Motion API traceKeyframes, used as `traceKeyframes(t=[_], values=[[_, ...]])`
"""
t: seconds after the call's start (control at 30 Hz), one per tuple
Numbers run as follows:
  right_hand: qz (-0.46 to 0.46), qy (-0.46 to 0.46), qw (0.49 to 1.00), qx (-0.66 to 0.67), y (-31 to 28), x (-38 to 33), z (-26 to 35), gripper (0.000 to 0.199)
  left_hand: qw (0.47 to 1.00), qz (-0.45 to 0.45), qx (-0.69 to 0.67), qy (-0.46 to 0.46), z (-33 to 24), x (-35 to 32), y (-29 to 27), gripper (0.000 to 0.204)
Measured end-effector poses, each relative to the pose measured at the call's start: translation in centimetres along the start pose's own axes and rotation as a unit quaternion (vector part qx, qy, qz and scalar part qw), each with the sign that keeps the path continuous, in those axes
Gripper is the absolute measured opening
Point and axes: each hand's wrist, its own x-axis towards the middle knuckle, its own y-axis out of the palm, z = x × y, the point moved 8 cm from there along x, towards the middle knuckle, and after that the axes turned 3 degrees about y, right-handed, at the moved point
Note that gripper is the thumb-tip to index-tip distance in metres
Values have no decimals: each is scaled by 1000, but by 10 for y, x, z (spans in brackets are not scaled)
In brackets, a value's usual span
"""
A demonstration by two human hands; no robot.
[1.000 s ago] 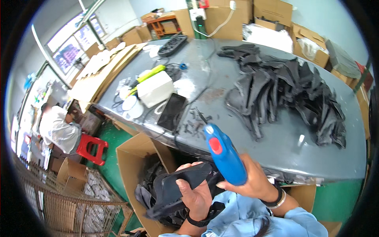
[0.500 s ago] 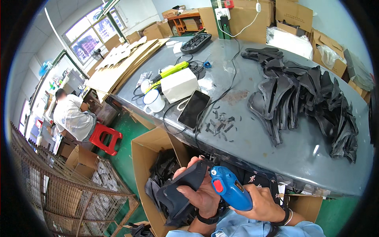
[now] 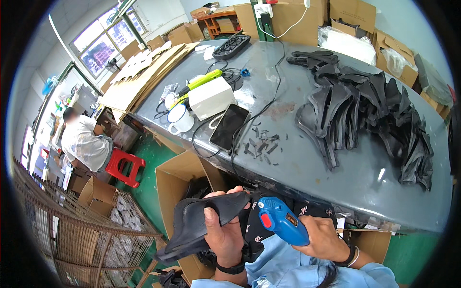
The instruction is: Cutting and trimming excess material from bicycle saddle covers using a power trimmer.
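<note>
My left hand [image 3: 224, 240] grips a black saddle-shaped cover [image 3: 189, 223], its thumb on the near face and fingers behind. The cover's narrow end points right; its wide end hangs down to the left. Wrapped round the handle of a blue cordless power tool [image 3: 284, 222] with a red button is my right hand [image 3: 321, 238]. The tool's front end points up and left toward the cover's narrow tip, with a small gap between them. What kind of cutting or working tip it has cannot be made out. Below the hands stands an open cardboard box [image 3: 168, 175] with black pieces inside.
A heap of similar black covers [image 3: 331, 115] lies on the grey table [image 3: 307, 187]. Small black scraps [image 3: 261, 145], a phone [image 3: 229, 127], a white mug [image 3: 180, 119], a white box [image 3: 210, 98] and cables lie further left. A person [image 3: 81, 141] sits beyond on a red stool [image 3: 126, 168].
My left hand has moved left and turned the cover flatter, so more of its face shows. The tool has shifted slightly right, away from the cover's tip. The view has tilted a little.
</note>
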Motion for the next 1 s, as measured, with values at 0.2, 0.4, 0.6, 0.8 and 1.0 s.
traceKeyframes(t=[0.2,0.4,0.6,0.8,1.0], values=[[-7,-9,1000,4,-4,-2,2,53,998,-4,66,-18,-5,-1,4,38],[-25,-30,999,-4,-9,-3,6,52,990,43,137,-13,-10,0,17,36],[-22,-20,999,-15,-13,-1,5,54,998,66,15,13,-3,0,15,39],[-23,-29,999,-10,-13,0,3,54,992,14,129,6,-3,1,1,43],[-7,-23,999,33,-11,3,2,56,995,-2,101,27,7,-3,4,32]])
